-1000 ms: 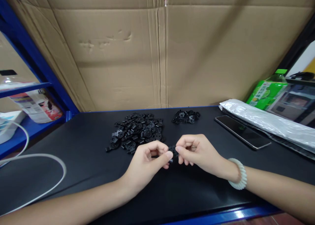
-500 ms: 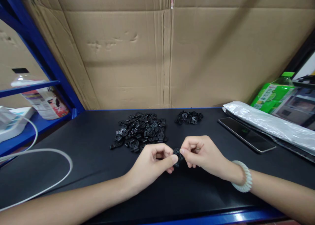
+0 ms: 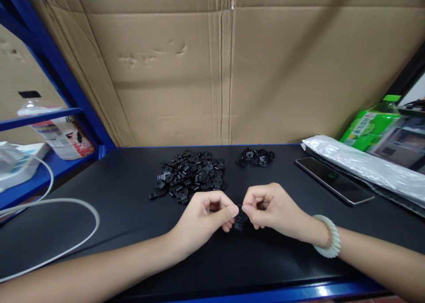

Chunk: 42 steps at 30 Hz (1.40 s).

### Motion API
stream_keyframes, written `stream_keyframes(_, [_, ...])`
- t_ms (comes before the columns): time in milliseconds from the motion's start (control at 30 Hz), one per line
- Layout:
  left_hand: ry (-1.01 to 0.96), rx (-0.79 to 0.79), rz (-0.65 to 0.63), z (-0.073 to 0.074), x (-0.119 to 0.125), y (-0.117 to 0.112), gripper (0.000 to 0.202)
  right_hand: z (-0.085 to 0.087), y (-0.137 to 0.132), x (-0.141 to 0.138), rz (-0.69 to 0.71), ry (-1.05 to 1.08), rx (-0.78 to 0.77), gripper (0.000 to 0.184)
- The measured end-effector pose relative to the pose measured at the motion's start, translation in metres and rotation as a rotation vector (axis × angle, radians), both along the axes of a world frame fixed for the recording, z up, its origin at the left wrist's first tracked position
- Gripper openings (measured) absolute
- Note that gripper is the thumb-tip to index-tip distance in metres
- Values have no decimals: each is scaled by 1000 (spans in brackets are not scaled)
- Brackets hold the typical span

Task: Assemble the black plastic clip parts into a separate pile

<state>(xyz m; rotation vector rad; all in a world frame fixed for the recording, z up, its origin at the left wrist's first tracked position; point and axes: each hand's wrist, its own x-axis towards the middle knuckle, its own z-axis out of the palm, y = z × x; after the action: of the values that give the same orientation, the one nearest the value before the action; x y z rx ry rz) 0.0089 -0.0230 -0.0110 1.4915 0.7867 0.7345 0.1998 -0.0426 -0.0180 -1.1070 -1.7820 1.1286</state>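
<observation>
Between my two hands is a small black round plastic clip [image 3: 239,218] with holes in its disc and a tab pointing down. My left hand [image 3: 210,212] pinches its left edge between thumb and fingers. On the opposite edge, the thumb and forefinger of my right hand [image 3: 270,208] close on it too. Just behind my left hand lies a large pile of similar black clips [image 3: 191,174]. A smaller pile of black parts [image 3: 255,157] sits farther back, beyond my right hand. The fingertips partly cover the held clip.
A phone [image 3: 334,180] lies on the black table [image 3: 109,197] at the right, beside a silvery plastic package [image 3: 358,161]. A green bottle [image 3: 370,124] is behind it. On the left, a white cable [image 3: 96,216] loops over the table. Cardboard [image 3: 166,73] stands at the back.
The held clip has turned so that its tab now points down toward the table, below my fingertips. Both hands stay nearly in place; the piles look the same.
</observation>
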Motion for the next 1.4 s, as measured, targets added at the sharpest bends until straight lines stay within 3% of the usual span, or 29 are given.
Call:
stream_keyframes(100, [53,81,-14,4,0,0,22,0,0,1,3,-7,16,20])
stream_keyframes(200, [177,307,34,20,-7,10,20,1,2,4,12,20,6,26])
stream_keyframes(300, [416,683,213,43,-25,35,23,3,5,7,-1,36,-2,31])
stream_keyframes(400, [676,831,405,58,-48,70,25,2,5,8,-16,15,10,33])
stream_keyframes(567, [767,875,414,52,-69,104,20,3,6,10,-68,-6,103,34])
stream_keyframes(700, [701,1030,491,43,-54,85,25,15,18,30,-250,13,283,31])
stream_keyframes(767, [649,1098,429,36,-40,63,23,24,29,48,-399,30,380,29])
stream_keyframes(867, [624,1248,67,17,-19,28,19,33,45,77,-606,-77,468,32])
stream_keyframes(967, [625,1245,-187,-4,-8,7,20,32,58,97,-642,-297,489,34])
stream_keyframes(1067, [581,1220,-210,-13,-6,5,20,23,69,104,-556,-441,480,27])
stream_keyframes(1167, [542,1218,-188,-13,-7,8,19,11,78,100,-509,-524,482,19])
stream_keyframes(1300, [523,1220,-203,-12,-5,9,20,1,85,86,-580,-582,508,28])
stream_keyframes(1400, [508,1213,-216,-13,-4,9,19,-2,86,75,-622,-584,521,24])
